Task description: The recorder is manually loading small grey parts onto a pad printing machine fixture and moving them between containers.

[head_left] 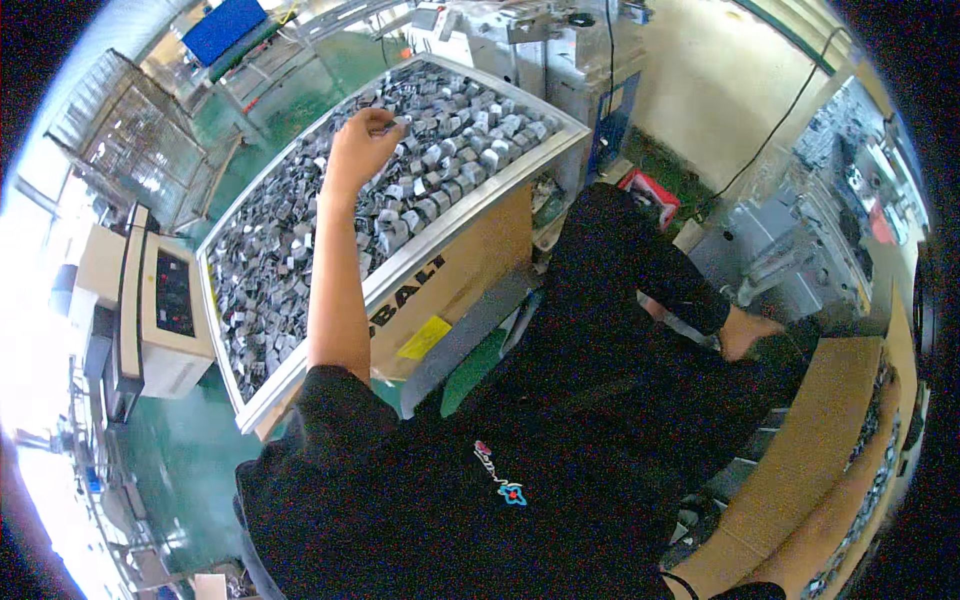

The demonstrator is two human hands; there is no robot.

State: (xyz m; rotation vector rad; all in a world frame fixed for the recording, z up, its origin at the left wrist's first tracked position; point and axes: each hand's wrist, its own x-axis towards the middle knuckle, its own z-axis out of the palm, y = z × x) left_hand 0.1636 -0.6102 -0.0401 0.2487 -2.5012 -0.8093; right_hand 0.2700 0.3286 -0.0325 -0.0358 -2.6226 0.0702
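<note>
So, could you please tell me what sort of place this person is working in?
Most likely a factory floor. The left hand reaches into a large metal-rimmed tray heaped with small grey metal parts, a beige control cabinet stands on the green floor, and grey machinery fills the right side.

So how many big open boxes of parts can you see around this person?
2. One large metal-rimmed box of small grey metal parts lies ahead on the left, under the left hand. One cardboard box stands at lower right. Others may be hidden.
</note>
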